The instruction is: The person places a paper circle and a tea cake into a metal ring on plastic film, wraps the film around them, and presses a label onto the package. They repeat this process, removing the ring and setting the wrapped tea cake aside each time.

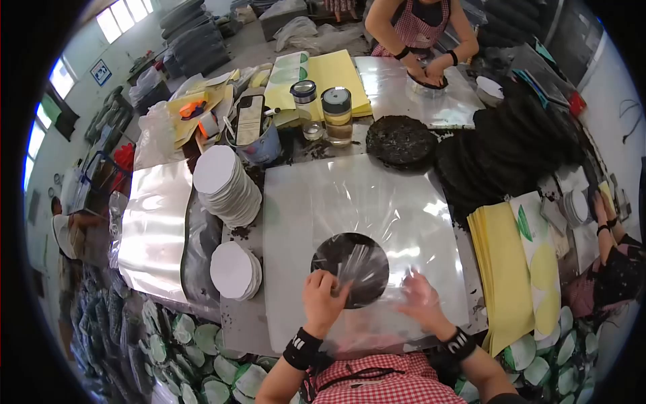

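A dark round disc, flat and thin, lies on the pale sheet that covers the table in front of me. Clear plastic film is bunched over the disc and throws bright reflections. My left hand is at the disc's lower left edge, its fingers closed on the film. To the right of the disc, my right hand is smeared by motion, so its fingers cannot be made out. Both wrists wear black bands.
White round discs are stacked in two piles on the left. Dark round cakes and larger dark stacks stand at the back right. Yellow packets lie right, jars behind. Co-workers' hands work across the table and far right.
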{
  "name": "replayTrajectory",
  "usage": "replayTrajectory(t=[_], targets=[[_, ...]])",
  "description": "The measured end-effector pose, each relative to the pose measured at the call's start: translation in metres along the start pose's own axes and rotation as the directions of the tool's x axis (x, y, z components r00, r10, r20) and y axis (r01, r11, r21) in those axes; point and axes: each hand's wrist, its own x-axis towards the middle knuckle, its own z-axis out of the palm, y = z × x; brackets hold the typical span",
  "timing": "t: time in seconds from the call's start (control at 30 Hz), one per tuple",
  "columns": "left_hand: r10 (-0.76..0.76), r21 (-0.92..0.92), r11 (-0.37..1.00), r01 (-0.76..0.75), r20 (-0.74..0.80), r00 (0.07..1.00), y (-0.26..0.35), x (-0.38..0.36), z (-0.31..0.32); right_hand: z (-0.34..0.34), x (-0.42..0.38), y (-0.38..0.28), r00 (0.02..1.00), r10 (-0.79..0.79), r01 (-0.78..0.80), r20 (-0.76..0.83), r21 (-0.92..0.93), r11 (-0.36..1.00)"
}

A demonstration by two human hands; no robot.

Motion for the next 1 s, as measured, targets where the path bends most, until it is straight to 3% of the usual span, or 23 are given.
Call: replayTrajectory(t=[0.03, 0.07, 0.17, 0.2, 0.27, 0.3, 0.37, 0.4, 0.47, 0.5, 0.57, 0.63, 0.67, 0.73, 0.77, 0.83, 0.87, 0.9, 0.93, 0.97, 1.0], targets=[[-0.076, -0.014, 0.997, 0.076, 0.01, 0.997, 0.016, 0.006, -0.005, 0.028, 0.013, -0.009, 0.992, -0.122, 0.122, -0.012, -0.015, 0.992], [-0.149, -0.023, 0.988, 0.15, 0.031, 0.988, 0.026, 0.006, -0.01, 0.046, 0.038, -0.032, 0.984, -0.167, 0.149, -0.065, -0.219, 0.964], [-0.028, 0.063, 0.998, 0.028, 0.003, 1.0, 0.01, 0.004, -0.006, 0.105, 0.065, -0.056, 0.844, -0.536, 0.476, -0.008, -0.45, 0.756], [-0.056, -0.081, 0.995, 0.057, 0.021, 0.998, 0.008, 0.003, -0.013, 0.106, 0.069, -0.046, 0.792, -0.608, 0.547, 0.059, -0.51, 0.663], [0.042, -0.098, 0.994, -0.055, -0.131, 0.99, -0.012, -0.002, -0.032, 0.106, 0.08, -0.01, 0.66, -0.717, 0.67, 0.222, -0.605, 0.43], [0.039, -0.1, 0.993, -0.059, -0.194, 0.98, -0.023, -0.001, -0.04, 0.104, 0.086, -0.02, 0.684, -0.685, 0.654, 0.251, -0.627, 0.423], [0.023, -0.393, 0.917, -0.064, -0.11, 0.994, -0.02, 0.022, -0.037, 0.098, 0.069, -0.047, 0.759, -0.572, 0.602, 0.312, -0.671, 0.433], [0.013, -0.531, 0.846, -0.044, -0.063, 0.998, -0.016, 0.03, -0.032, 0.107, 0.069, -0.053, 0.833, -0.467, 0.533, 0.297, -0.659, 0.531], [0.252, -0.142, 0.962, -0.234, 0.119, 0.96, 0.009, 0.036, -0.024, 0.099, 0.069, -0.025, 0.763, -0.56, 0.642, 0.321, -0.469, 0.606], [0.335, 0.05, 0.934, -0.355, 0.23, 0.914, 0.017, 0.041, -0.019, 0.09, 0.075, -0.033, 0.798, -0.514, 0.603, 0.315, -0.392, 0.695], [0.182, -0.022, 0.983, -0.181, 0.185, 0.966, 0.003, 0.033, -0.01, 0.074, 0.087, -0.049, 0.859, -0.417, 0.488, 0.298, -0.228, 0.842], [0.003, -0.05, 0.999, 0.007, 0.18, 0.984, -0.003, 0.03, -0.004, 0.056, 0.099, -0.076, 0.955, 0.006, -0.004, 0.296, -0.007, 1.0], [-0.06, -0.287, 0.954, 0.09, 0.111, 0.992, -0.005, 0.025, -0.003, 0.07, 0.117, -0.046, 0.983, -0.178, 0.184, -0.049, 0.315, 0.931], [-0.219, -0.701, 0.693, 0.169, 0.018, 0.975, 0.001, 0.025, -0.005, 0.107, 0.111, -0.055, 0.907, -0.395, 0.376, 0.144, 0.14, 0.916], [-0.197, -0.754, 0.647, 0.114, -0.02, 0.98, 0.0, 0.03, -0.011, 0.12, 0.113, -0.064, 0.836, -0.489, 0.488, 0.249, 0.073, 0.87], [-0.15, -0.84, 0.543, 0.001, -0.096, 0.984, -0.001, 0.039, -0.023, 0.123, 0.117, -0.059, 0.562, -0.731, 0.78, 0.386, 0.047, 0.624], [0.009, -0.713, 0.698, -0.064, -0.081, 0.997, -0.019, 0.036, -0.027, 0.117, 0.116, -0.019, 0.65, -0.648, 0.663, 0.397, 0.122, 0.739], [0.147, -0.565, 0.814, -0.138, -0.029, 0.989, -0.03, 0.028, -0.023, 0.119, 0.116, -0.021, 0.792, -0.554, 0.501, 0.257, 0.246, 0.83], [0.098, -0.549, 0.832, -0.076, 0.01, 0.995, -0.025, 0.025, -0.017, 0.121, 0.116, -0.025, 0.899, -0.427, 0.347, 0.097, 0.436, 0.83], [0.088, -0.355, 0.932, -0.075, 0.02, 0.996, -0.018, 0.023, -0.01, 0.123, 0.117, -0.028, 0.957, -0.284, 0.259, -0.06, 0.62, 0.741], [0.083, -0.144, 0.986, -0.078, 0.03, 0.996, -0.007, 0.029, -0.007, 0.131, 0.106, -0.049, 0.952, -0.305, 0.288, -0.041, 0.464, 0.838]])
